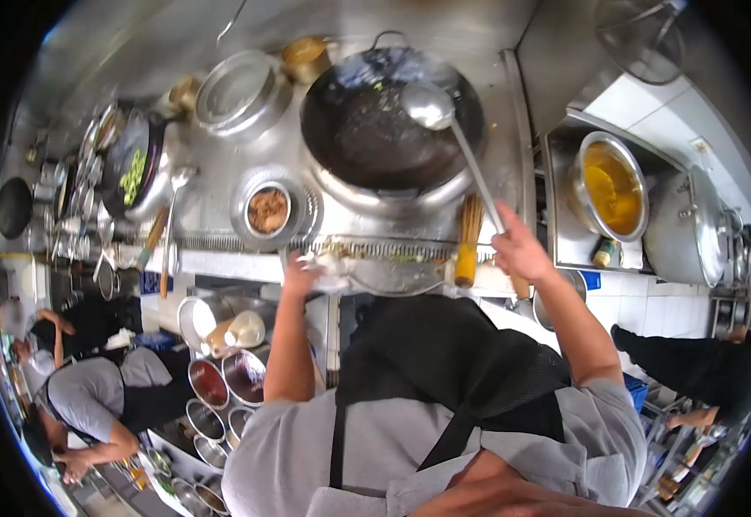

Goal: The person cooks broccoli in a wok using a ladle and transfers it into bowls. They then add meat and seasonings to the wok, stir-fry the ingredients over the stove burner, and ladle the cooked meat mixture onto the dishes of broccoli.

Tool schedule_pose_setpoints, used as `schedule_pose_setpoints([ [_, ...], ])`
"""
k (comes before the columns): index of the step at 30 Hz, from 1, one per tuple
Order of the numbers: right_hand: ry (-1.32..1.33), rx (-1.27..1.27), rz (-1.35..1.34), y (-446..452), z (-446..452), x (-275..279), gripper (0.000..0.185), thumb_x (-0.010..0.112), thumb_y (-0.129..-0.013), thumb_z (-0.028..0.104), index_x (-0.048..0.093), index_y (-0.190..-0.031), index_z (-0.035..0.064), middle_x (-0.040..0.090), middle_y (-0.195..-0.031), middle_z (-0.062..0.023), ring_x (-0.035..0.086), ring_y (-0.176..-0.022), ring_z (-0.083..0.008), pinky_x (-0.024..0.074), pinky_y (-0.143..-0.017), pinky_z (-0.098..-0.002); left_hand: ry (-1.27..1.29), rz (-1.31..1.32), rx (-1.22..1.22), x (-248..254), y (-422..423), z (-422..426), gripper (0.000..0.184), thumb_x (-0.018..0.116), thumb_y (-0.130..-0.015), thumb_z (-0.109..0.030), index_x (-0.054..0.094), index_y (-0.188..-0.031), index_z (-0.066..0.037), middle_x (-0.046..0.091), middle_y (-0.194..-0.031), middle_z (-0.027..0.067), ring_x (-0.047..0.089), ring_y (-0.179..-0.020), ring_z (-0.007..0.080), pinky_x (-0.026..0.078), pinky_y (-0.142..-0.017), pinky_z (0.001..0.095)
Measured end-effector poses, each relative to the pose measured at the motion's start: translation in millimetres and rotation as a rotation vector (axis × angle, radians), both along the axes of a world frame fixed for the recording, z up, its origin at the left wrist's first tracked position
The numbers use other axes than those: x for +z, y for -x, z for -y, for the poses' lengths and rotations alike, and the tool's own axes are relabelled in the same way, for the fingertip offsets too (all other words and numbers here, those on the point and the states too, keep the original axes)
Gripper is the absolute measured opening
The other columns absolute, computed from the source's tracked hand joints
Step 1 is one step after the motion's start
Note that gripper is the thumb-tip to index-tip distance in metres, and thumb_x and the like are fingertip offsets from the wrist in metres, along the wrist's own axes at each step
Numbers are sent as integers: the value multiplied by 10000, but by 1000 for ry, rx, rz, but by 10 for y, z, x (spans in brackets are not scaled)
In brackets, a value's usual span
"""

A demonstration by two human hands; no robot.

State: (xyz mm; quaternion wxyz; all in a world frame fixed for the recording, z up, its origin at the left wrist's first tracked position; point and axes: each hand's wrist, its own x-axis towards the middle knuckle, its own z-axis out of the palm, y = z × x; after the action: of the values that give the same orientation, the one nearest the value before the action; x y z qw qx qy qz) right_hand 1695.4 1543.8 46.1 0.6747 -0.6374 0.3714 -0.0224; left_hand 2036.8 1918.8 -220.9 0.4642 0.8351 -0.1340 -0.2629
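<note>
My right hand [520, 246] is wrapped round the long handle of a steel ladle [428, 105]. The ladle's bowl is over the right side of a large dark wok [367, 129], which looks wet inside with a small green bit near its far side. My left hand [300, 276] is at the stove's front edge, beside a crumpled white cloth [332, 265]. Its fingers are blurred, so I cannot tell whether they grip the cloth. Just beyond that hand, a metal bowl holds brown chopped food [268, 210]. A bamboo brush [469, 241] lies near my right hand.
On the left, another wok [130, 164] contains green pieces, with a spatula [173, 215] beside it. A steel pot [236, 95] stands behind. To the right are a bowl of yellow liquid [610, 191] and a large lidded pot [686, 226]. Other people stand at both sides.
</note>
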Motion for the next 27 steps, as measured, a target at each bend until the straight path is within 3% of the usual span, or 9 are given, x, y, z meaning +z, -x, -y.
schedule_pose_setpoints([
  [2,-72,52,-48,-139,61,55,766,535,-902,34,155,-1560,136,471,-689,-12,442,-503,-104,397,-459,-265,-58,-18,107,-28,-655,-192,661,710,-843,-248,410,-1362,32,676,-1040,142,665,-895,272,553,-757,360],
  [4,-207,40,49,-185,169,-21,770,535,-906,44,150,-1563,159,448,-684,-9,452,-523,-94,395,-461,-258,215,-311,617,433,-776,-135,521,638,-904,-228,453,-1313,37,650,-1070,189,660,-908,297,570,-755,373],
  [6,-186,172,-3,-219,213,-78,760,522,-914,65,146,-1564,186,549,-736,-51,512,-571,-140,449,-507,-298,428,-543,749,267,-1038,-187,419,606,-926,-206,491,-1252,32,648,-1028,197,660,-864,277,584,-736,361],
  [10,536,462,-397,-79,316,-54,755,501,-930,111,102,-1559,237,645,-966,-248,634,-678,-312,531,-674,-441,353,-605,798,153,-1329,124,328,588,-932,-180,533,-1177,32,650,-997,182,663,-822,277,587,-672,366],
  [12,751,498,-445,119,279,-6,788,487,-906,106,74,-1557,274,652,-996,-250,638,-870,-406,491,-806,-505,321,-621,851,108,-1434,213,300,582,-935,-172,548,-1152,31,650,-986,176,664,-808,277,588,-651,368],
  [19,646,270,-306,473,-234,55,752,544,-907,132,181,-1555,251,654,-971,-271,642,-855,-381,486,-837,-446,216,-102,527,720,-1684,259,277,635,-821,-109,562,-1058,14,636,-889,132,616,-638,193,508,-481,307],
  [22,444,113,-437,470,-556,300,761,534,-889,75,207,-1556,237,628,-815,-199,593,-686,-286,489,-721,-398,95,99,217,1564,-1835,563,232,647,-818,-113,577,-999,14,632,-859,131,595,-573,170,486,-451,290],
  [25,230,-152,-322,396,-805,318,774,522,-871,3,242,-1556,232,441,-599,-20,417,-522,-120,419,-528,-314,233,159,-18,2356,-1790,1302,158,638,-843,-99,574,-947,2,590,-763,83,595,-570,146,492,-465,275],
  [27,244,-168,-320,385,-916,326,776,522,-872,-2,241,-1556,233,442,-597,-16,423,-531,-120,422,-532,-314,334,94,-161,2662,-1756,1896,160,640,-854,-104,574,-954,2,607,-800,81,592,-602,132,502,-486,273],
])
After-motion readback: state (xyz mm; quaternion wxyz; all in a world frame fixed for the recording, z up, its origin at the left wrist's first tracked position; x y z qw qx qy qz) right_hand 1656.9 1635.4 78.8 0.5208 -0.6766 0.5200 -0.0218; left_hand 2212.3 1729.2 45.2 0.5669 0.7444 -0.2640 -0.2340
